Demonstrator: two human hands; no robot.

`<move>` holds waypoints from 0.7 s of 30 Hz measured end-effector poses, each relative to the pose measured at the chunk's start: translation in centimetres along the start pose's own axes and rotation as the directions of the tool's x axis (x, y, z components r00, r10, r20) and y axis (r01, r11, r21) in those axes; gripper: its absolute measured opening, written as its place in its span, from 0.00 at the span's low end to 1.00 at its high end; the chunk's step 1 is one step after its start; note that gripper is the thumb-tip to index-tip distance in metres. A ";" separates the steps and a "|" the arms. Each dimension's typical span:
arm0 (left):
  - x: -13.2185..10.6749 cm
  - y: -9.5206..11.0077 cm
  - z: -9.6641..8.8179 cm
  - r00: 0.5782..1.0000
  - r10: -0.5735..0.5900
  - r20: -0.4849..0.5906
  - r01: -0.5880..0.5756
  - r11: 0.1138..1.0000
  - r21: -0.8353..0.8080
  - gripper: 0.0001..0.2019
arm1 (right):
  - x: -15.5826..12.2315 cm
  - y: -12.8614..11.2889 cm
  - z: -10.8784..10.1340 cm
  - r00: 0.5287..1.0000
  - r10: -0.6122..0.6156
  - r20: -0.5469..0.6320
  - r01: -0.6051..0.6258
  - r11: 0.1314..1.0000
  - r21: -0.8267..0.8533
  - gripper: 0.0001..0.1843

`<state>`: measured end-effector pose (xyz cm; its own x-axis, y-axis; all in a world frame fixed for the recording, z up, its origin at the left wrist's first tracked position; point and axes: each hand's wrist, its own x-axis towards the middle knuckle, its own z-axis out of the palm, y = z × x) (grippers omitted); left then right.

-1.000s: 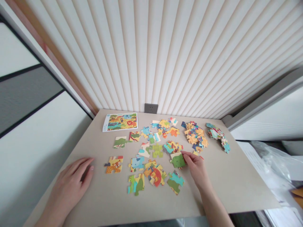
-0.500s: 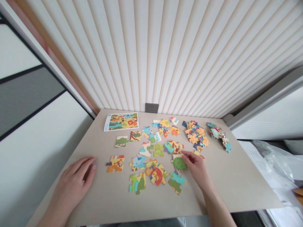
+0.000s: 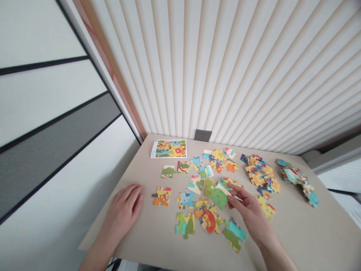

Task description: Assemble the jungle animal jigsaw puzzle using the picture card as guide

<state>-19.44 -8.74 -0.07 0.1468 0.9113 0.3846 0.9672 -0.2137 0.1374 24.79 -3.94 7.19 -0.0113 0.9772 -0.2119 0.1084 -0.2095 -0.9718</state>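
While the left hand [image 3: 124,207] rests open on the table [image 3: 318,233], fingers loosely spread, just beside an orange-and-yellow piece [image 3: 162,197], the right hand [image 3: 248,212] is right in the action, pinching a green puzzle piece [image 3: 218,198] by its edge between thumb and fingers! That green piece sits in the thick of the loose pieces, level with the right hand's fingertips, and a blue-and-green piece [image 3: 234,234] lies near the right wrist. Up at the far edge, a picture card [image 3: 168,148] lies below the wall socket [image 3: 202,135], and over to the right we've got two heaped piles [image 3: 262,175] of pieces, one beside the other.
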 end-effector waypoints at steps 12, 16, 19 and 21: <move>1.9 5.8 -3.4 0.993 0.121 0.001 -0.120 0.981 -0.154 0.17 | 2.9 -2.9 4.8 0.987 -0.092 0.135 0.083 0.994 0.069 0.24; 1.8 6.5 -3.1 0.991 0.129 0.030 -0.121 0.976 -0.179 0.17 | 2.9 -3.2 5.1 0.988 -0.089 0.129 0.080 0.994 0.072 0.26; 1.6 6.2 -2.4 0.990 0.131 0.046 -0.121 0.977 -0.175 0.18 | 3.1 -2.8 4.9 0.989 -0.090 0.122 0.083 0.995 0.058 0.26; 1.5 5.7 -1.9 0.990 0.129 0.058 -0.119 0.980 -0.160 0.21 | 3.3 -2.4 4.5 0.989 -0.093 0.115 0.088 0.995 0.043 0.26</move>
<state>-14.09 -9.29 3.00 0.2823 0.8949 0.3455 0.8971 -0.3739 0.2354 19.97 -0.34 8.40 -0.1356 0.9820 -0.1315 0.0641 -0.1238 -0.9902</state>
